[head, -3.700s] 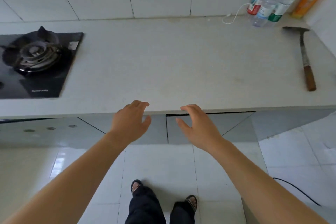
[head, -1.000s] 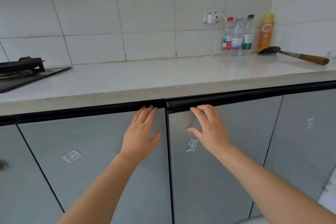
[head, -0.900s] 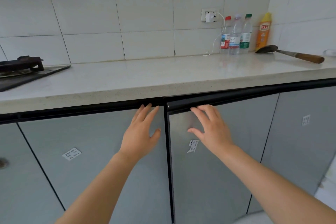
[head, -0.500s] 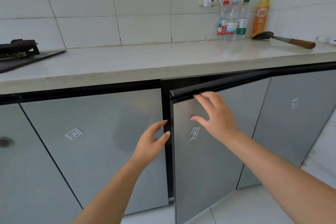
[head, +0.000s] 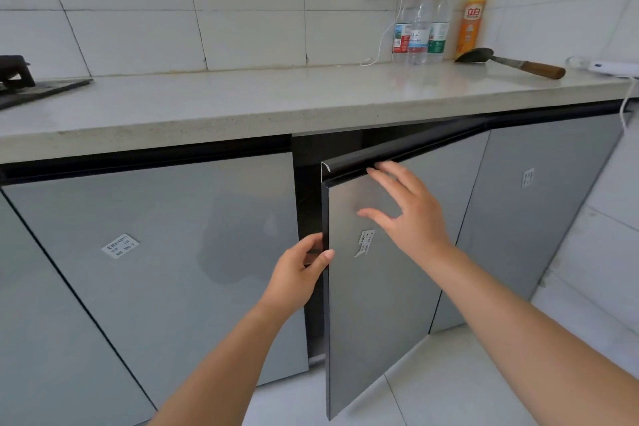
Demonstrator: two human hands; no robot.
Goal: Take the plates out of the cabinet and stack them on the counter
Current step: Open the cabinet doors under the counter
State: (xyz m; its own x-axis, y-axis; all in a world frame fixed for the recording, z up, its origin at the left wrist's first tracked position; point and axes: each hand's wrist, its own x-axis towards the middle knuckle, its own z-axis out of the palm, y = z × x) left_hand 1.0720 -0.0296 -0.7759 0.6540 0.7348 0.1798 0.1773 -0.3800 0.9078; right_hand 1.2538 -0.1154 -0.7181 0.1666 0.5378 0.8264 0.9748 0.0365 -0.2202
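Note:
The grey cabinet door (head: 380,304) under the pale counter (head: 242,100) stands partly ajar, hinged on its right. My left hand (head: 297,270) pinches the door's free left edge at mid height. My right hand (head: 408,211) is spread, its fingertips on the black handle strip along the door's top. The gap behind the door is dark, and no plates show.
The closed grey door (head: 155,252) lies to the left and another closed door (head: 539,211) to the right. A gas stove (head: 20,83) sits at the counter's left end. Three bottles (head: 420,28), an orange bottle (head: 470,19) and a spatula (head: 511,62) stand at back right.
The right-hand cabinet door has swung further out. My left hand moved from in front of the left door onto the opening door's edge. My right hand stays at the door's top.

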